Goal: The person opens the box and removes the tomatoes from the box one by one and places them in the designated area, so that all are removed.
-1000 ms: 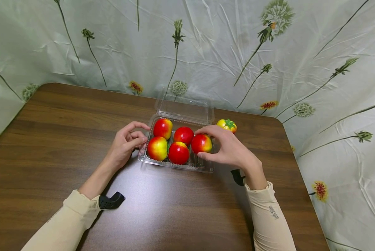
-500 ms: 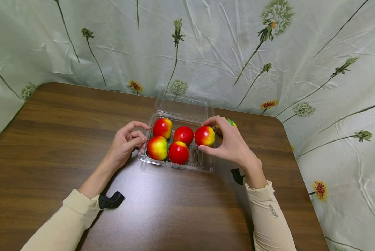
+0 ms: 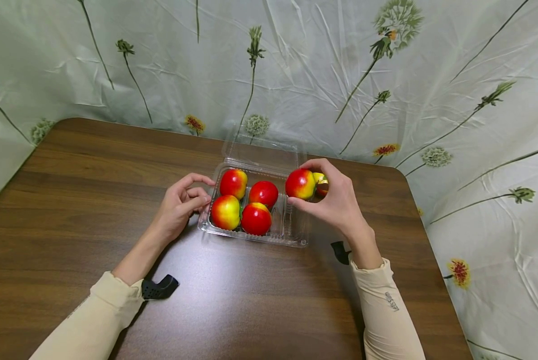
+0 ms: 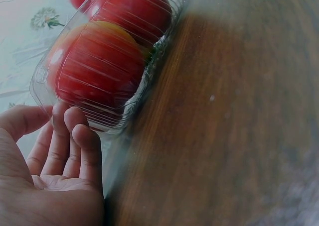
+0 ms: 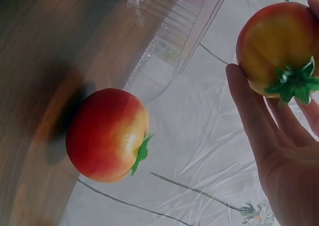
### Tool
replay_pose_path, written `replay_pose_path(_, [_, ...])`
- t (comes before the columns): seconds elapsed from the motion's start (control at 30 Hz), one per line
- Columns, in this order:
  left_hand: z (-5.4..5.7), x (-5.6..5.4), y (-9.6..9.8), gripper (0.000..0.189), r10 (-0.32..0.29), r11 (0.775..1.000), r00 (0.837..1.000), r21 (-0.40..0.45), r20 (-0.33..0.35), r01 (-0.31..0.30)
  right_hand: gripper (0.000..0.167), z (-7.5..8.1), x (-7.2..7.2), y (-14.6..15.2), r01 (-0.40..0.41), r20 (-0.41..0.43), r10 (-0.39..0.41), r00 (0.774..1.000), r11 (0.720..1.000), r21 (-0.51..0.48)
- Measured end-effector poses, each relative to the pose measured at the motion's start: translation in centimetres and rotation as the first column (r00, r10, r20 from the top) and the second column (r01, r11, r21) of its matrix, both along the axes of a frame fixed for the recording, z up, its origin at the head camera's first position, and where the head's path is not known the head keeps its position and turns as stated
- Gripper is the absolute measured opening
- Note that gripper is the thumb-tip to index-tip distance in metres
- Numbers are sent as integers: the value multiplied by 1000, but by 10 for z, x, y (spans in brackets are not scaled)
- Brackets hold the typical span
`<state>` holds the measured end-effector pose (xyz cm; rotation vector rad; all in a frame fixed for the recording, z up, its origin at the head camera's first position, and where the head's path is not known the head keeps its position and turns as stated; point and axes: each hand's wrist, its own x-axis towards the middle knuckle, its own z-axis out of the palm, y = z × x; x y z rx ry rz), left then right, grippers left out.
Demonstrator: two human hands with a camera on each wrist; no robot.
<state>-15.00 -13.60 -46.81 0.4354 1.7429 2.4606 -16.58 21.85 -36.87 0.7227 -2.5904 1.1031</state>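
My right hand [image 3: 341, 205] grips a red-and-yellow tomato [image 3: 299, 184] between thumb and fingers, over the right end of a clear plastic box [image 3: 255, 240]. In the right wrist view the green leafy top of this held tomato [image 5: 279, 49] faces the camera. My left hand [image 3: 175, 207] pinches the box's left rim, with thumb and fingertips meeting at its corner in the left wrist view. Several tomatoes, one of them a red tomato [image 3: 256, 219], sit in the left and middle compartments. Another tomato [image 5: 107, 136] lies on the table beyond the right hand, partly hidden in the head view.
The box's hinged clear lid [image 3: 269, 152] stands raised at the back. A brown wooden table [image 3: 232, 310] lies under everything. Its back edge meets a pale flower-printed cloth [image 3: 160, 65]. Black wrist mounts [image 3: 160, 288] sit at the sleeves.
My right hand has lifted a tomato out of the box's right compartment and carried it up and to the right, in front of the tomato on the table. My left hand has stayed put.
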Motion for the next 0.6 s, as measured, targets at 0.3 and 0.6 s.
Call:
replay_pose_path(0.3, [0, 0, 0, 25, -5, 1000, 1000, 2, 3, 5, 64, -1, -1, 2, 16, -70, -14, 997, 999, 30])
replay_pose_path(0.6, [-1, 0, 0, 25, -2, 1000, 1000, 4, 1, 2, 73, -3, -5, 4, 63, -67, -61, 996, 997, 41])
